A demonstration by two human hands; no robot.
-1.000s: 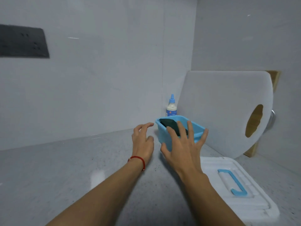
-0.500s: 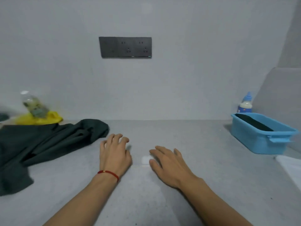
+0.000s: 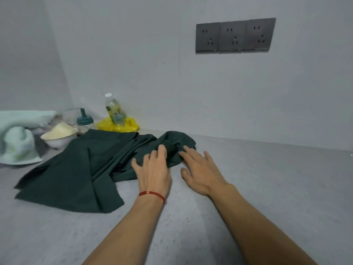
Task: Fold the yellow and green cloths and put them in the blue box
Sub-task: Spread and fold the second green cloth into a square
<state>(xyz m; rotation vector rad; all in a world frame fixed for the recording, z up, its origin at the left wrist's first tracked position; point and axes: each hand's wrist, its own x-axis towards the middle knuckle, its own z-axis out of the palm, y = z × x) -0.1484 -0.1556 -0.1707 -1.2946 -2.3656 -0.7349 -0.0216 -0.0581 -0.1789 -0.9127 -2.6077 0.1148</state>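
Far left, against the wall: pale mint towel [image 3: 18,138], bunched and partly rolled. Just right of it, white bowl [image 3: 58,139] with a pale yellow covering; edge touching or overlapping the green cloth, cannot tell which. Behind the bowl, clear jar with teal pump lid [image 3: 84,121].

Green cloth [image 3: 80,169]: dark, unfolded, rumpled, spread over the left half of the grey counter [image 3: 277,188]; loose folds running diagonally, right end humped up.

Yellow cloth [image 3: 118,126]: crumpled at the wall behind the green cloth, clear bottle [image 3: 114,109] with white cap leaning on top of it.

Left hand [image 3: 154,173]: palm down, fingers spread and loose, fingertips resting on the right-hand hump of the green cloth; nothing gripped. Red string bracelet [image 3: 151,194] on the wrist.

Right hand [image 3: 202,173]: palm down, fingers extended and apart, fingertips at the cloth's right edge, touching it or just short, cannot tell; nothing gripped.

Upper right on the wall: dark triple socket panel [image 3: 236,35].
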